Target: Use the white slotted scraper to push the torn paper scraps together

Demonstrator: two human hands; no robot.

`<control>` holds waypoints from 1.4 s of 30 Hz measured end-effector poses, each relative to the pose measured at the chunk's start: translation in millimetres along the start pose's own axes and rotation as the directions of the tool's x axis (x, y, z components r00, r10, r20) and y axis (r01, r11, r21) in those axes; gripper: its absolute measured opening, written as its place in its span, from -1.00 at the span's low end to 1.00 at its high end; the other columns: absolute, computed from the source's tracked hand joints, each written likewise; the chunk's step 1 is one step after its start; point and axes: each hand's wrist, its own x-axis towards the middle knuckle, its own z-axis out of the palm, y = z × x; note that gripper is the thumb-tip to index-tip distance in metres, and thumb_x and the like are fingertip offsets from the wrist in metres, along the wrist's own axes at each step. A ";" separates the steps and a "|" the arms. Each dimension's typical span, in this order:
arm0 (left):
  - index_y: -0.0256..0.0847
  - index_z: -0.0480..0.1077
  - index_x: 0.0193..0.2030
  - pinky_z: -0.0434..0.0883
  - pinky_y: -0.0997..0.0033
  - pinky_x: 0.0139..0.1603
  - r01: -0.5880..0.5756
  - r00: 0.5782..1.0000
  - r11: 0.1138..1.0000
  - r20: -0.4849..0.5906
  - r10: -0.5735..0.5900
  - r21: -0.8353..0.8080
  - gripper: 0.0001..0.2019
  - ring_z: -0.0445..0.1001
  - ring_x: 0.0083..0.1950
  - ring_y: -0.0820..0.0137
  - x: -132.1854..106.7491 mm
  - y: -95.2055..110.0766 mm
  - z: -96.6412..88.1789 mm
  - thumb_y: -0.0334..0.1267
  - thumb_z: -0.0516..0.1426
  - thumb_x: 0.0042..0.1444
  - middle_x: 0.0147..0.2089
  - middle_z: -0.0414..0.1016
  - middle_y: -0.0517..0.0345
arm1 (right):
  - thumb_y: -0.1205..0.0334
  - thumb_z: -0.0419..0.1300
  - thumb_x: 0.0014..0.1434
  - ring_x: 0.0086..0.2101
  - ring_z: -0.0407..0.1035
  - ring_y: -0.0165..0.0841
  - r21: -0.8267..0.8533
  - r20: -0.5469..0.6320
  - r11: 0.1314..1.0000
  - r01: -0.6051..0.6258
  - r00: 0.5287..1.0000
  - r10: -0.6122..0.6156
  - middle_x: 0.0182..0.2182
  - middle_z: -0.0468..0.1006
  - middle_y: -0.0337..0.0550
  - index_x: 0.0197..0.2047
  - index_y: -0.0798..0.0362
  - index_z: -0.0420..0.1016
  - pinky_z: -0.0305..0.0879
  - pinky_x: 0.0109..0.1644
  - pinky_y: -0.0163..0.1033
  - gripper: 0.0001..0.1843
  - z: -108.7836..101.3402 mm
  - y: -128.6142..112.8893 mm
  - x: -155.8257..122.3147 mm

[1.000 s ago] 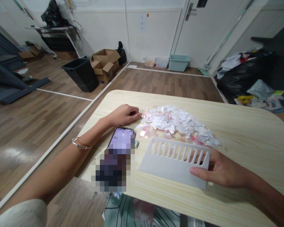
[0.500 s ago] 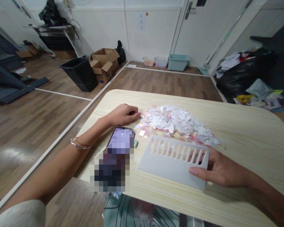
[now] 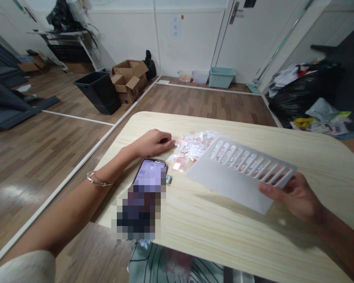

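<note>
My right hand [image 3: 297, 196] grips the right end of a white slotted plastic panel [image 3: 230, 177], thumb on its near face. The panel is tilted and held up over the table, with a row of long slots along its far side. It hides much of a heap of small white paper-like pieces [image 3: 193, 147], mixed with pinkish clear bits. My left hand [image 3: 155, 142] rests on the table at the heap's left edge, its fingers curled in and nothing visible in them. A phone [image 3: 150, 175] with a lit screen lies near my left forearm, partly blurred out.
The pale wooden table [image 3: 321, 165] has rounded corners. A small greenish object [image 3: 168, 179] lies beside the phone. Beyond stand a black bin [image 3: 98, 92], cardboard boxes [image 3: 129, 76], a teal crate [image 3: 222, 77] and black plastic bags [image 3: 301, 92].
My right hand has raised the slotted panel and moved it right and away from me, turning it so that it now covers more of the heap. My left hand has stayed in place.
</note>
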 end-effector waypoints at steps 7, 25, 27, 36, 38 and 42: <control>-0.16 0.25 -0.44 0.05 0.34 -0.35 0.000 1.000 1.000 0.007 0.000 -0.002 -0.60 0.05 -0.48 0.50 0.2 2.5 -1.0 -0.01 0.05 0.40 -0.54 0.17 0.30 | -0.07 0.53 0.24 -0.70 0.48 -0.33 0.067 -0.057 0.987 0.146 0.988 -0.142 -0.64 0.62 -0.26 -0.43 -0.08 0.71 0.44 -0.68 -0.30 -0.68 7.6 -4.9 8.9; -0.15 0.27 -0.45 0.05 0.35 -0.37 -0.009 1.000 1.000 -0.011 0.009 0.012 -0.61 0.09 -0.49 0.50 0.1 0.2 0.6 -0.02 0.07 0.39 -0.55 0.18 0.29 | -0.11 0.37 0.40 -0.31 0.80 -0.22 -0.024 0.168 0.979 0.200 0.967 -0.193 -0.34 0.87 -0.11 -0.23 -0.11 0.84 0.75 -0.11 -0.31 -0.68 24.8 -18.4 6.3; -0.15 0.27 -0.45 0.06 0.35 -0.37 -0.015 1.000 1.000 -0.010 0.015 0.012 -0.61 0.09 -0.49 0.50 -0.1 0.3 0.2 -0.01 0.07 0.39 -0.55 0.19 0.29 | -0.05 0.36 0.42 -0.32 0.80 -0.24 -0.047 0.185 0.972 0.230 0.958 -0.217 -0.34 0.86 -0.12 -0.21 -0.09 0.83 0.74 -0.13 -0.33 -0.71 25.2 -18.6 6.1; -0.15 0.27 -0.44 0.05 0.33 -0.36 0.003 1.000 1.000 -0.002 -0.003 0.005 -0.61 0.09 -0.48 0.49 -0.4 0.0 -0.7 -0.03 0.07 0.39 -0.55 0.18 0.28 | -0.17 0.35 0.40 -0.38 0.77 -0.17 -0.019 0.147 0.985 0.169 0.975 -0.165 -0.43 0.82 -0.06 -0.34 -0.04 0.82 0.77 -0.20 -0.19 -0.56 32.1 -22.1 6.6; -0.15 0.27 -0.44 0.05 0.33 -0.37 0.002 1.000 1.000 -0.001 -0.002 0.005 -0.61 0.08 -0.48 0.49 -0.4 -0.2 -0.6 -0.03 0.08 0.39 -0.54 0.18 0.28 | -0.17 0.38 0.36 -0.36 0.77 -0.16 -0.038 0.076 0.990 0.135 0.988 -0.132 -0.41 0.83 -0.07 -0.33 -0.05 0.82 0.77 -0.16 -0.17 -0.59 32.7 -22.7 5.8; -0.15 0.27 -0.45 0.04 0.34 -0.38 -0.011 1.000 1.000 -0.003 0.011 0.004 -0.61 0.08 -0.49 0.50 -0.6 0.4 -0.6 -0.05 0.08 0.40 -0.55 0.17 0.29 | -0.12 0.39 0.37 -0.38 0.75 -0.17 0.032 0.158 0.999 0.025 0.987 -0.029 -0.42 0.82 -0.08 -0.29 -0.04 0.82 0.76 -0.19 -0.17 -0.64 32.3 -18.7 5.1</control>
